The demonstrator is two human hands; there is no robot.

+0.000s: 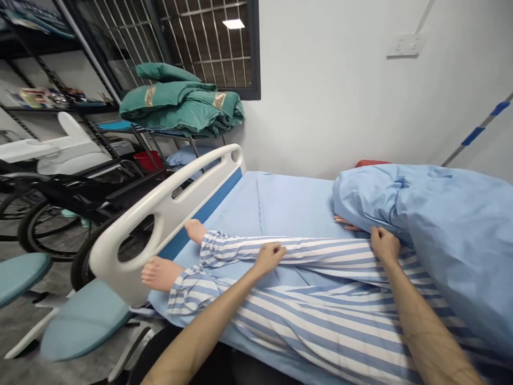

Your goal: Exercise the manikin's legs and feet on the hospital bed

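A figure in blue-and-white striped trousers (pixel 320 299) lies on a hospital bed with a light blue sheet (pixel 280 200); its bare feet (pixel 160 272) reach the white footboard (pixel 160 208). My left hand (pixel 269 258) is closed, pinching the striped cloth of the far leg around the shin. My right hand (pixel 385 245) is closed on the same trouser leg higher up, right at the edge of a bunched light blue quilt (pixel 433 224) that covers the upper body. A small part of the figure's hand shows under the quilt.
A wheelchair (pixel 60 208) stands left of the footboard, with teal padded seats (pixel 84 321) in front. Folded green blankets (pixel 180 101) lie on a metal rack by a barred window. A white wall with a socket (pixel 406 45) runs behind the bed.
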